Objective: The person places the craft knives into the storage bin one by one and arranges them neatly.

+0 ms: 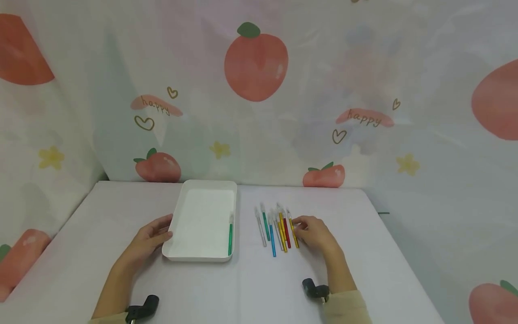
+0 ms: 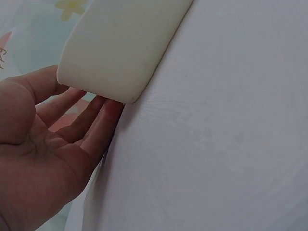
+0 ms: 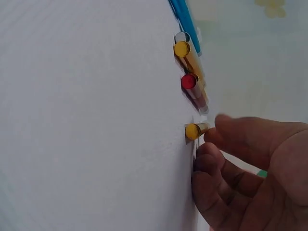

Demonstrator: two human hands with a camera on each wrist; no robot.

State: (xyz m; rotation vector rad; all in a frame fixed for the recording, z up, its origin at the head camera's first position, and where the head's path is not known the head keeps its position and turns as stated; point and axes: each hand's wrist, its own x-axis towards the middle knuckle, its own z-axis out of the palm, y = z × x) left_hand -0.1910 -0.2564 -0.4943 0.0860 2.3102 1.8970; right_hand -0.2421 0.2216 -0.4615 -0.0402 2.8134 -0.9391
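Note:
A white rectangular tray (image 1: 198, 220) lies on the table, with one green craft knife (image 1: 230, 238) along its right side. My left hand (image 1: 147, 236) touches the tray's left edge, its fingers extended against the outer wall. Right of the tray, several slim craft knives with clear caps lie close together, among them a blue one (image 1: 273, 240) and a red one (image 1: 286, 234). At the group's right end, my right hand (image 1: 313, 231) pinches a yellow craft knife (image 3: 192, 131) between thumb and forefinger. That knife is still down at the table surface.
The table (image 1: 194, 292) is covered in white cloth. A patterned sheet (image 1: 259, 135) with peaches and flowers stands along the back and sides. A silver knife (image 1: 260, 227) and another green knife (image 1: 265, 225) form the group's left side, nearest the tray.

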